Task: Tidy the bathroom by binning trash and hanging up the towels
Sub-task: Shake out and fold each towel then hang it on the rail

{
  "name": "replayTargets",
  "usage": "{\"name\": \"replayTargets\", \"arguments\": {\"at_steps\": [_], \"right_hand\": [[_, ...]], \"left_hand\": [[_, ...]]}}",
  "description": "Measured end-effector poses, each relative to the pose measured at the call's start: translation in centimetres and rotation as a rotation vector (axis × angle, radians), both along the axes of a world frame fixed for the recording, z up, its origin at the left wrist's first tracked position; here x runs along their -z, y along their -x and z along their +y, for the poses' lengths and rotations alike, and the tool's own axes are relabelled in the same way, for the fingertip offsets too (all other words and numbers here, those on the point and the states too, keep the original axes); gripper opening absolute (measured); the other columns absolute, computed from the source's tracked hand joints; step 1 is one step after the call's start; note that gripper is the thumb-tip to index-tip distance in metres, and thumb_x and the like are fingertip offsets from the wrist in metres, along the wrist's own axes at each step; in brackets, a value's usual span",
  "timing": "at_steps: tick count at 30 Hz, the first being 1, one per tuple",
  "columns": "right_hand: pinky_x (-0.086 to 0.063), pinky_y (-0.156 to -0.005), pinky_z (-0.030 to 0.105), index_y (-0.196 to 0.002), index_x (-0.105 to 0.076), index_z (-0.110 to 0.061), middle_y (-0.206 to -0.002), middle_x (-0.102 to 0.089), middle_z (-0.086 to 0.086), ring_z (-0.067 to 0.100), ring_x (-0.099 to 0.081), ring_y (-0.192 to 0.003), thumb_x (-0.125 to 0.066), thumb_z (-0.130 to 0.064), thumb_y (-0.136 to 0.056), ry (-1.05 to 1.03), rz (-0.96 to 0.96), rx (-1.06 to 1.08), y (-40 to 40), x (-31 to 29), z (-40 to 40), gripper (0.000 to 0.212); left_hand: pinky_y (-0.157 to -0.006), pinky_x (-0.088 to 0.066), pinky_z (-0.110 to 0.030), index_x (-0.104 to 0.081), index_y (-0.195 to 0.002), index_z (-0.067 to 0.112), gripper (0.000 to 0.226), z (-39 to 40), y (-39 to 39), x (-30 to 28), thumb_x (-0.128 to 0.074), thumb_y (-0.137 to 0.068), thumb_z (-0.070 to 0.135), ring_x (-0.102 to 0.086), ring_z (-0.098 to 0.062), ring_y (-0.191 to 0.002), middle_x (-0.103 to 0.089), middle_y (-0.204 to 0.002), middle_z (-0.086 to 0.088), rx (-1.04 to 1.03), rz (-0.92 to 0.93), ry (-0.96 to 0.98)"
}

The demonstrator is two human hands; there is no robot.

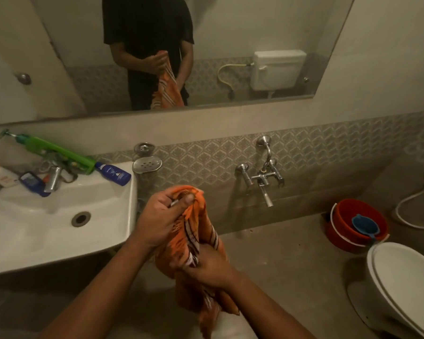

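Directly before us, both hands hold an orange striped towel (196,231) in the open space between the white sink (59,228) on the left and the toilet (402,285) at the lower right. Our left hand (160,216) is the higher one; its fingers and thumb are curled tight round the towel's bunched top end. Our right hand (207,263) sits lower and nearer to us, its fingers clamped round the middle of the cloth. The towel's long axis runs roughly upright, leaning a little: its top points away toward the tiled wall, and its loose lower end hangs down toward the floor (291,277), past the right wrist. It touches neither the sink nor the wall.

The sink's right edge lies just beside the left forearm. Along the sink's back rim lie a green pump bottle (56,152) on its side, a blue lotion bottle (114,174) and a few smaller containers. A metal soap dish (147,164) is fixed to the wall just past the sink's corner. Chrome taps (262,174) jut from the wall straight beyond the towel, well apart from it. A red bucket (353,223) with a blue mug (365,226) inside stands on the floor to the right, just behind the toilet lid. Bare floor lies between the towel and the bucket. Above, a wide mirror (230,45) reflects the towel held in our hands.
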State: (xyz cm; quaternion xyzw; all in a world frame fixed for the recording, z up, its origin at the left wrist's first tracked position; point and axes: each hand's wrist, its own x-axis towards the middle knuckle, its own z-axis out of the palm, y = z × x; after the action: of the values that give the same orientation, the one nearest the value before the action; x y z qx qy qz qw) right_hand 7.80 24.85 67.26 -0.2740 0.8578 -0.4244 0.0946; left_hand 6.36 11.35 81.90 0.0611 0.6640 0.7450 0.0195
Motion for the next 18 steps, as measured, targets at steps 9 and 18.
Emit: {"name": "replayTargets", "arguments": {"at_steps": [9, 18], "right_hand": [[-0.032, -0.117, 0.051, -0.159, -0.014, -0.034, -0.163, -0.027, 0.012, 0.037, -0.034, -0.145, -0.072, -0.063, -0.079, -1.016, -0.178, -0.204, 2.4, 6.9, 5.1, 0.103], [-0.052, -0.086, 0.041, -0.146, -0.043, -0.016, -0.127, -0.059, 0.015, 0.034, -0.063, -0.108, -0.04, -0.049, -0.095, -0.534, 0.184, -0.063, -0.3, 4.7, 0.8, 0.061]], "left_hand": [[-0.059, -0.06, -0.027, -0.077, -0.083, 0.029, 0.016, -4.8, 1.3, -6.3, -0.063, -0.087, 0.035, -0.064, -0.002, -0.06, -0.068, -0.07, 0.009, -0.218, 0.05, -0.537], [-0.055, -0.046, -0.02, -0.076, -0.081, 0.029, 0.026, -6.3, 0.9, -11.9, -0.057, -0.097, 0.034, -0.054, -0.005, -0.062, -0.059, -0.069, 0.011, -0.265, 0.168, -0.289]]}}
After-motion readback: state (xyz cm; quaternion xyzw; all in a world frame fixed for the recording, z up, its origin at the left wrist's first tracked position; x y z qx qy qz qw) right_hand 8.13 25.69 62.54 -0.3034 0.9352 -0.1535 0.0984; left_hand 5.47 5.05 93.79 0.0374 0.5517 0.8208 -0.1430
